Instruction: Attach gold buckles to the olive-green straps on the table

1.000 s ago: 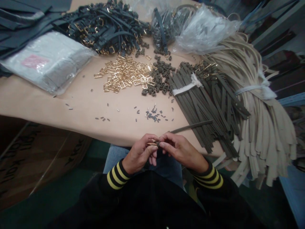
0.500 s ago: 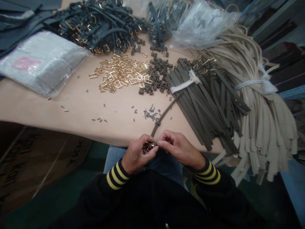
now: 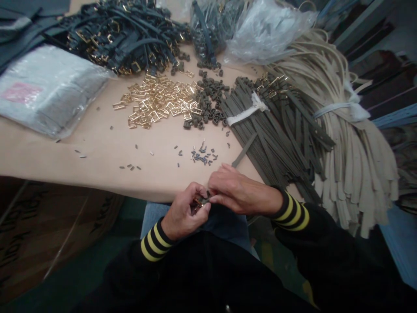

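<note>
At the table's front edge my left hand is closed, its thumb and fingers pinching a gold buckle that shows only in part. My right hand is closed against it, fingertips on the olive-green strap at the buckle. Most of that strap is covered by the right hand; its free length comes out behind the knuckles and lies over a tied bundle of olive straps. Small dark metal pieces are scattered on the table just beyond my hands.
Loose gold buckles and olive strap loops are heaped mid-table. Behind them lie dark buckled straps and a clear plastic bag. A wrapped packet sits left, long beige straps hang over the right edge.
My right hand has turned and come over the strap, hiding its near part and the loop seen on it before. The strap's free length now lies further right. The view has shifted slightly.
</note>
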`<state>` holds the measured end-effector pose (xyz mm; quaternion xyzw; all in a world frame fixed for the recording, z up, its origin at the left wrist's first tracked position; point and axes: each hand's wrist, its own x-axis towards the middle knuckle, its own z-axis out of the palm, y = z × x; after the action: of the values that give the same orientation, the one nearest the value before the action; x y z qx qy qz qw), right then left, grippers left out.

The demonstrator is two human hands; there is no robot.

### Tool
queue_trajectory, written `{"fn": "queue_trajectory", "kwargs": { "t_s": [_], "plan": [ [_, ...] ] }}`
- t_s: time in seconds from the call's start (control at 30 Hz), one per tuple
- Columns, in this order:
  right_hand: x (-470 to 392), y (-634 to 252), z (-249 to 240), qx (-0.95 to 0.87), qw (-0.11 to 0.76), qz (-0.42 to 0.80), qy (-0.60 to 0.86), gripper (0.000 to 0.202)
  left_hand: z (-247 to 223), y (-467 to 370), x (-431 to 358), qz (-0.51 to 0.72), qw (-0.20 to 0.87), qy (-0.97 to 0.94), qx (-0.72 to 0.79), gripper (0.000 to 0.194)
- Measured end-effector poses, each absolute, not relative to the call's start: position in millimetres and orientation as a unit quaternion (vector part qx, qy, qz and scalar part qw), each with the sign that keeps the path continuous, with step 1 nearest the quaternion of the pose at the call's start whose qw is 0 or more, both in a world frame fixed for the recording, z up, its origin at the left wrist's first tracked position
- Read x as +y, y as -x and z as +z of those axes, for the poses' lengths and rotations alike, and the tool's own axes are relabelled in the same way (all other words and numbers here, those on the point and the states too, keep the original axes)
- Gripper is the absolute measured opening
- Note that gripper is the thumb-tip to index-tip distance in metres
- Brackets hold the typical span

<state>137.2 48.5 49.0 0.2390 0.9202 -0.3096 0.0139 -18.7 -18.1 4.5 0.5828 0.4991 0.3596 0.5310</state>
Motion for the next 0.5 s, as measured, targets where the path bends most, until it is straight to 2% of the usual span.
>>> {"fn": "queue_trajectory", "kwargs": {
  "t_s": [0.5],
  "plan": [
    [54, -125, 57, 0.916, 0.047, -0.274, -0.290, 0.009, 2, 18, -17, 0.362, 0.507, -0.528, 0.577, 0.012]
  ]
}}
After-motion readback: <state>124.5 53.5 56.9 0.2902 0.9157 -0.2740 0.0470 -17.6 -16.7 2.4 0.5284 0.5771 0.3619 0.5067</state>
